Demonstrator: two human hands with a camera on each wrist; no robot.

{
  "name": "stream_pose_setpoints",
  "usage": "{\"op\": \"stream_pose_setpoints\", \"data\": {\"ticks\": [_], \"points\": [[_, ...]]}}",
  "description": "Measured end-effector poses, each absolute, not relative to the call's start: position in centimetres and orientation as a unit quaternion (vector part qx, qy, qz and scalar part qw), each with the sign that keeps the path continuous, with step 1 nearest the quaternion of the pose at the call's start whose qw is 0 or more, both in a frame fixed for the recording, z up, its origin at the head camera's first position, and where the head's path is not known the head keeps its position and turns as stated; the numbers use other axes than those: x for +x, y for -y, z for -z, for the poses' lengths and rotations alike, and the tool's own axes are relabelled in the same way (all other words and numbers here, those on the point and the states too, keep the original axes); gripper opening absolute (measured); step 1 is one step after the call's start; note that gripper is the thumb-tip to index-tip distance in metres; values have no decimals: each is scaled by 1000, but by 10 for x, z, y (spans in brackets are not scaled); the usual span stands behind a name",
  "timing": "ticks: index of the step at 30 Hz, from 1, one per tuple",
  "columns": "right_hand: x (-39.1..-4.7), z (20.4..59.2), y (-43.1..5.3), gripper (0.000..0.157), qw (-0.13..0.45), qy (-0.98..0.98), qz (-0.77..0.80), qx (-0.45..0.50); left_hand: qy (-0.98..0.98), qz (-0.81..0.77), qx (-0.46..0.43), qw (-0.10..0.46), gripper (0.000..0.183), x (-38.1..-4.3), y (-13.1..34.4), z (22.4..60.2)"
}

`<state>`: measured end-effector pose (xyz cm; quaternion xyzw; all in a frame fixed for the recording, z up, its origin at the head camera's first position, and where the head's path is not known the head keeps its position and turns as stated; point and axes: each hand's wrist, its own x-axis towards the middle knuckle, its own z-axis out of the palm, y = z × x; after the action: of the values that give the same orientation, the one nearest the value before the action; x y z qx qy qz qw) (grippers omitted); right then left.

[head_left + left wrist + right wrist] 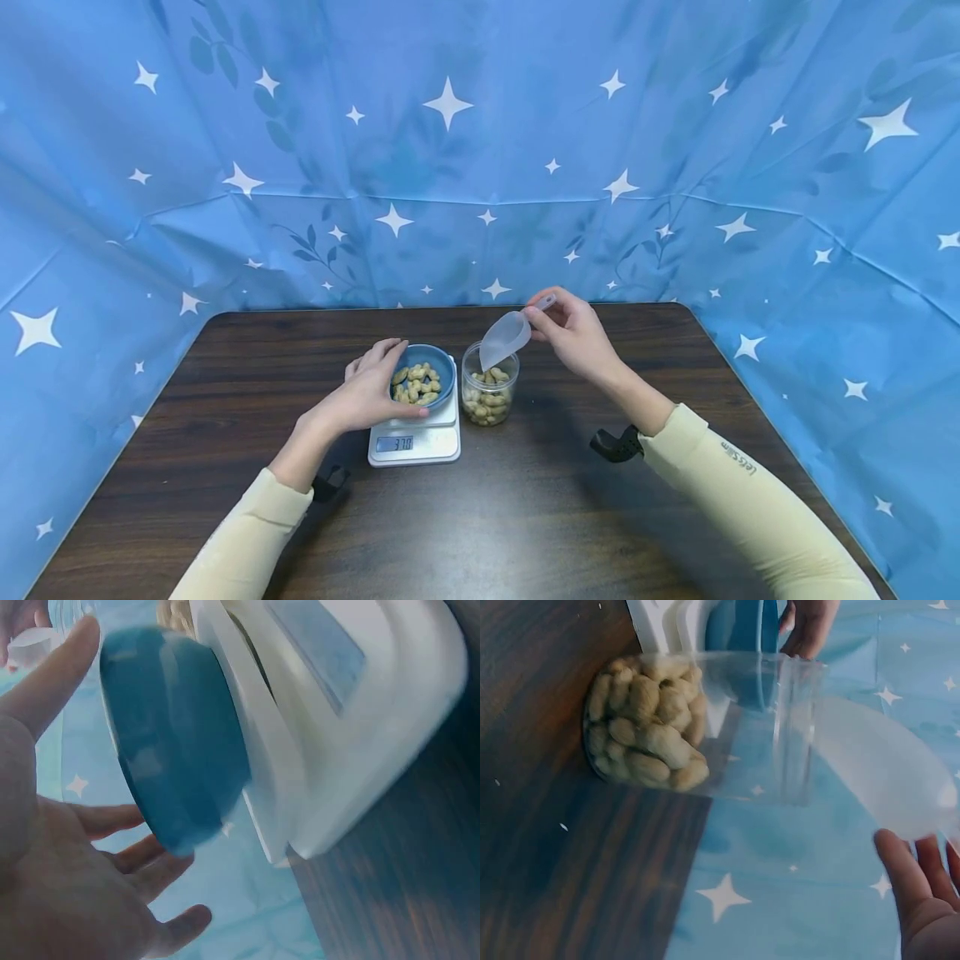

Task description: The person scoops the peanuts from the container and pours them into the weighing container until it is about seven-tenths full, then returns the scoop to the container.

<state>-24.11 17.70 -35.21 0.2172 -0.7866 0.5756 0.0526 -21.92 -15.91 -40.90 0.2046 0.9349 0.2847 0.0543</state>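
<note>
A blue bowl [445, 401] of unshelled peanuts [416, 385] sits on a white kitchen scale [424, 450]; its display reads about 37.0. My left hand [372, 390] spans the bowl, thumb on the near side and fingers at the far rim. Seen from the left wrist, the bowl's outer wall [176, 739] lies between thumb and fingers. My right hand [572, 335] pinches the handle of a translucent white scoop [505, 337]. The scoop tilts down, its tip inside the mouth of a clear jar [739, 769] partly filled with peanuts [651, 724].
The jar stands just right of the scale on a dark wooden table [480, 525]. Behind the table hangs a blue curtain [480, 167] with white stars. A black wrist strap [617, 445] shows at the right sleeve.
</note>
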Motion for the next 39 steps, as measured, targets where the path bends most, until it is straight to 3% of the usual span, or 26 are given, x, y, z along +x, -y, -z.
{"op": "stream_pose_setpoints", "data": {"ticks": [9, 23, 31, 39], "points": [[-240, 337, -170, 14, 24, 870, -427, 248, -919, -308, 247, 10, 104, -222, 125, 405], [-239, 334, -143, 5, 3, 895, -285, 344, -908, -316, 273, 30, 93, -228, 87, 408], [-241, 340, -132, 7, -19, 902, -238, 361, -908, -315, 275, 37, 92, -232, 81, 408], [-248, 346, -132, 7, 5, 893, -263, 366, -903, -317, 288, 34, 83, -233, 80, 407]]}}
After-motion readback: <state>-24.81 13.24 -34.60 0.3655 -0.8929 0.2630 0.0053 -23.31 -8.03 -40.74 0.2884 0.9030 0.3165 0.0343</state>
